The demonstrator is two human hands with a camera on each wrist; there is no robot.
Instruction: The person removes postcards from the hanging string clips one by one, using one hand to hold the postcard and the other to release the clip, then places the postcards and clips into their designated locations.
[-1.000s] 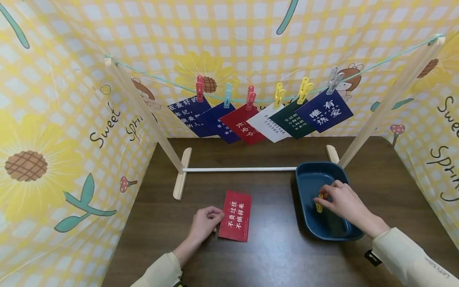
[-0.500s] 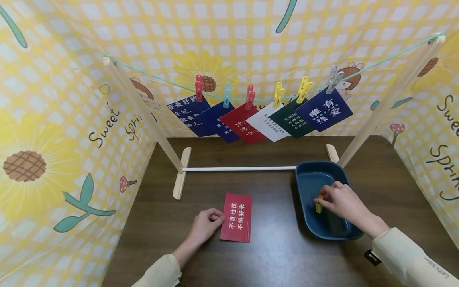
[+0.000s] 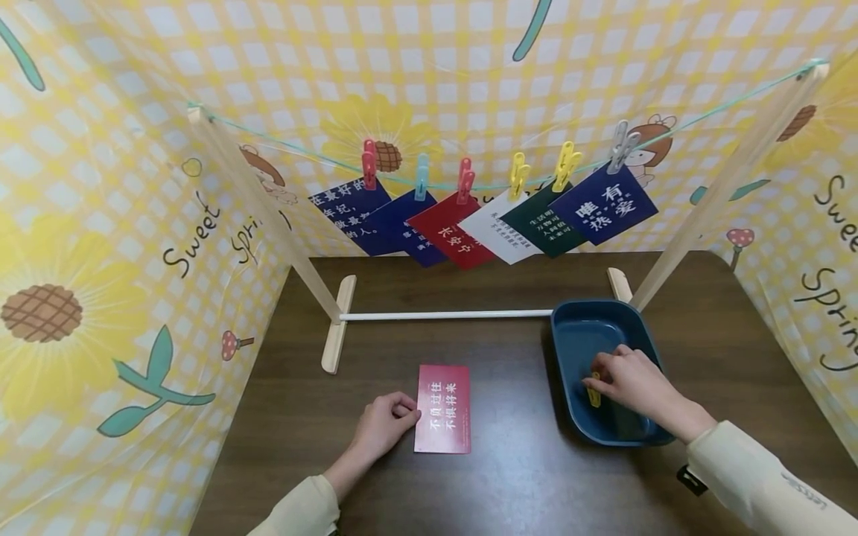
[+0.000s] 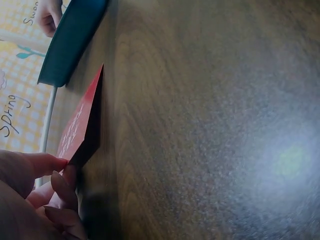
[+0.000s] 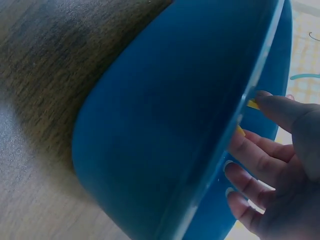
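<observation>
1. My left arm reaches in from the near side, its left sleeve (image 3: 304, 506) low in view, the wrist angled inward toward the middle of the table (image 3: 509, 487).
2. My left hand (image 3: 382, 426) has thumb and forefinger together, pinching the left edge of the red card (image 3: 444, 409); the other fingers curl in beneath.
3. That red card sits a little nearer the table's left edge than its right, in front of the white rod (image 3: 449, 316). From my left wrist I see its dark underside, so it is tilted, at least partly off the wood.
4. My right arm comes in from the near right, the right sleeve (image 3: 757, 469) slanting toward the blue tray (image 3: 588, 339).
5. My right hand (image 3: 633, 383) dips over the tray, thumb and forefinger pinching the yellow clip (image 3: 594, 394). From the right wrist, the rim hides part of the clip, and the remaining fingers are loosely bent.
6. The clip is inside the tray, toward its left wall; the tray stands near the table's right edge.
7. My two hands are well apart.
</observation>
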